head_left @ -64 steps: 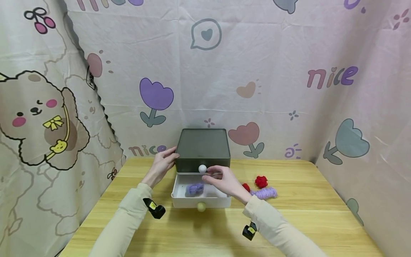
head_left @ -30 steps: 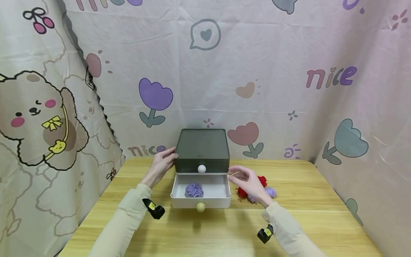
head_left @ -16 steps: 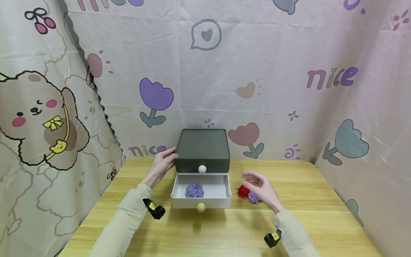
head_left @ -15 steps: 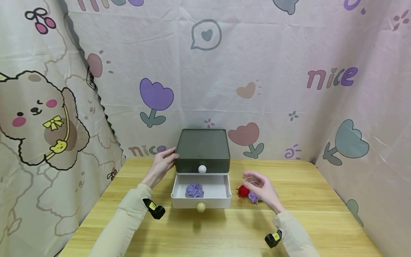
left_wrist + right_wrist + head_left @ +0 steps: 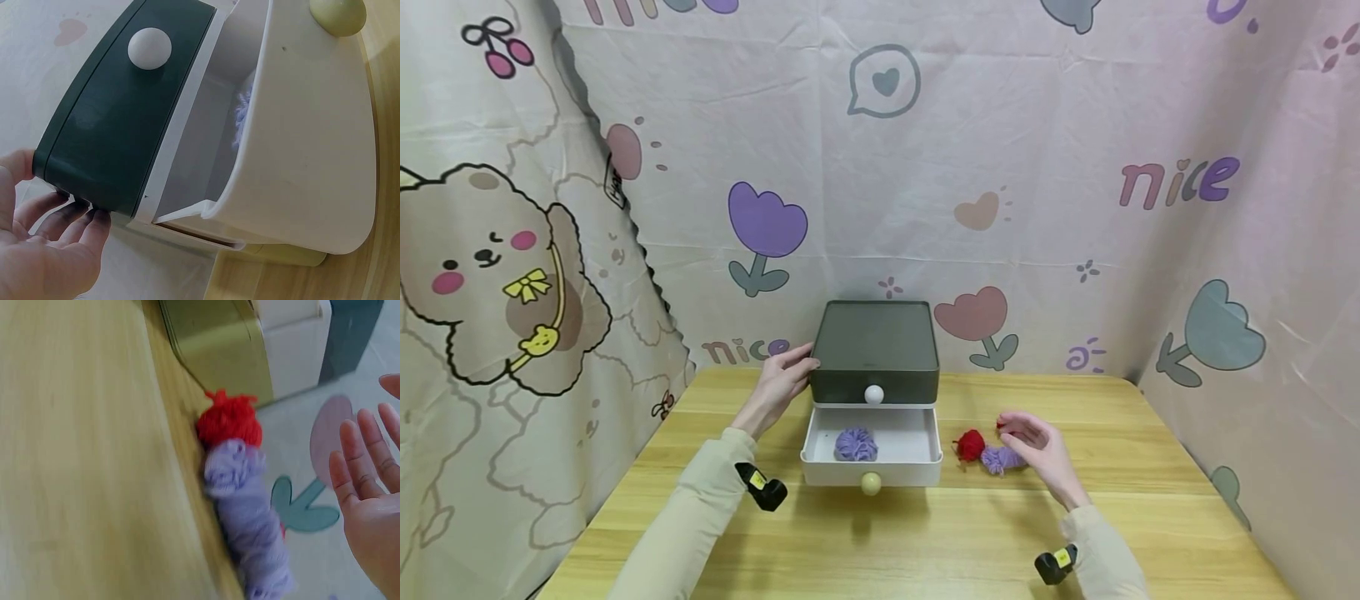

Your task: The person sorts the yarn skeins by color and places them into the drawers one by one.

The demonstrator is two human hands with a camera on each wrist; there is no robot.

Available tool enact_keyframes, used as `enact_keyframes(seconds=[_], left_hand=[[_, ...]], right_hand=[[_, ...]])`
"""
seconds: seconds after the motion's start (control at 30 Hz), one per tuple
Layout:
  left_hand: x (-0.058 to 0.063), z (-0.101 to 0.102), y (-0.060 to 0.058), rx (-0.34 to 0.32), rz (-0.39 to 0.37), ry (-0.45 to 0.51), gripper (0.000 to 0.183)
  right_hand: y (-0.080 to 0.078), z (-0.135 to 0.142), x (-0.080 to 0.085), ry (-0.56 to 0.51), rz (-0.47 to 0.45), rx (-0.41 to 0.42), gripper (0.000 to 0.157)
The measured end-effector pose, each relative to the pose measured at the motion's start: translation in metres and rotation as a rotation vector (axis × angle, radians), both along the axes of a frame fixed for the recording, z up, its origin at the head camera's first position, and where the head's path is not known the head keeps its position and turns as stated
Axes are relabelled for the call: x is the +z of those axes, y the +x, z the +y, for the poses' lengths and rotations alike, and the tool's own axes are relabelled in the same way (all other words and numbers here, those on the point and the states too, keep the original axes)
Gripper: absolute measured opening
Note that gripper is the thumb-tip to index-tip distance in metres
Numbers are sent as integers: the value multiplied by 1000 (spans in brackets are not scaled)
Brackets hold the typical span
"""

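A small drawer cabinet with a dark green top (image 5: 876, 337) stands at the table's back. Its white drawer (image 5: 910, 433) is pulled out, with a purple yarn bundle (image 5: 855, 445) lying at its left. My left hand (image 5: 781, 385) touches the cabinet's left side. In the left wrist view, its fingertips (image 5: 99, 217) press the dark green upper drawer (image 5: 115, 119), thumb near the top edge. Right of the cabinet, my right hand (image 5: 1037, 450) hovers by a purple yarn roll (image 5: 1000, 459) and red yarn (image 5: 970, 445), holding nothing. It partly hides more red yarn (image 5: 999, 425).
A white knob (image 5: 874, 394) sits on the upper drawer, a pale yellow knob (image 5: 871, 483) on the white one. In the right wrist view, an olive-yellow tier (image 5: 219, 350) shows below the white drawer. A printed curtain (image 5: 880, 167) hangs behind the wooden table (image 5: 820, 542).
My right hand has moved from above the open drawer to the right, towards the yarn. The purple bundle in the drawer now shows fully. My left hand has stayed on the cabinet.
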State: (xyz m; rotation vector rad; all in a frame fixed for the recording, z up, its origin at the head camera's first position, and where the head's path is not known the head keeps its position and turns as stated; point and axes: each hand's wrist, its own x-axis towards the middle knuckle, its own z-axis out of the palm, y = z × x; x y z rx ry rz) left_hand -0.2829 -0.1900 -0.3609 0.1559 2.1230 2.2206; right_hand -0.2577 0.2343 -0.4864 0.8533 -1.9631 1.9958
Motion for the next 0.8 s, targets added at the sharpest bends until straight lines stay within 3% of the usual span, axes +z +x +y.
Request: enact_keyframes(seconds=[0.07,0.2,0.27,0.57,0.8], left_hand=[[0,0,0,0,0,-4,55],[0,0,0,1,4,-5,55],[0,0,0,-1,8,-11,56],[0,0,-1,-1,12,-10,55],[-1,0,-1,1,11,-7,55]], right_hand=[[-4,8,-9,-23,27,5,37],[4,16,-6,39,0,-112,37],[11,17,-1,96,-56,-202,39],[12,35,-14,267,-160,-366,45],[10,41,-22,344,-295,-433,52]])
